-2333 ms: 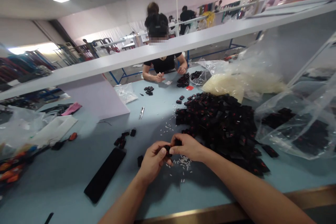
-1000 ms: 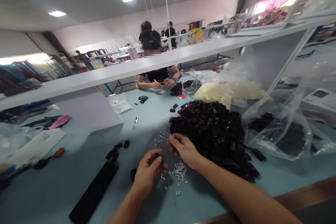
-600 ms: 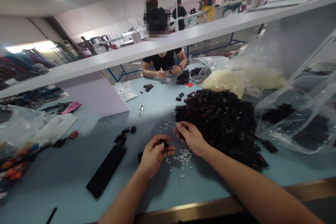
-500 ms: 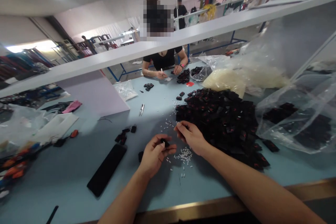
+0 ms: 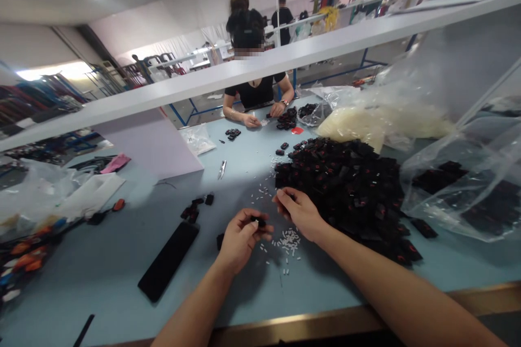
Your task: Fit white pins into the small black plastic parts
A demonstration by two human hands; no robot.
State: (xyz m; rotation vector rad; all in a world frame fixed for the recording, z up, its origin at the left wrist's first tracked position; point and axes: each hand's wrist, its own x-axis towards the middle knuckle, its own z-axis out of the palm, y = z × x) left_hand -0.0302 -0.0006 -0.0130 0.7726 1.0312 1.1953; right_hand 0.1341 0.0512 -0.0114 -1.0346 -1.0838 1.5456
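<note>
My left hand (image 5: 241,236) is closed in a pinch on a small black part (image 5: 259,222) just above the blue table (image 5: 122,271). My right hand (image 5: 299,212) hovers beside it at the near edge of a big heap of black parts (image 5: 345,184), its fingers curled round something I cannot make out. A scatter of small white pieces (image 5: 287,241) lies on the table between and below both hands.
A black flat phone-like slab (image 5: 169,261) lies to the left, with a few loose black parts (image 5: 195,207) and tweezers (image 5: 222,169) beyond. Clear plastic bags (image 5: 459,184) sit at right. A white shelf (image 5: 244,73) crosses overhead. Another person (image 5: 254,95) works across the table.
My hands, joined on one black part 2.3 s ago, have separated: the left keeps the part, the right has gone to the heap's edge. Little has changed in the last half second.
</note>
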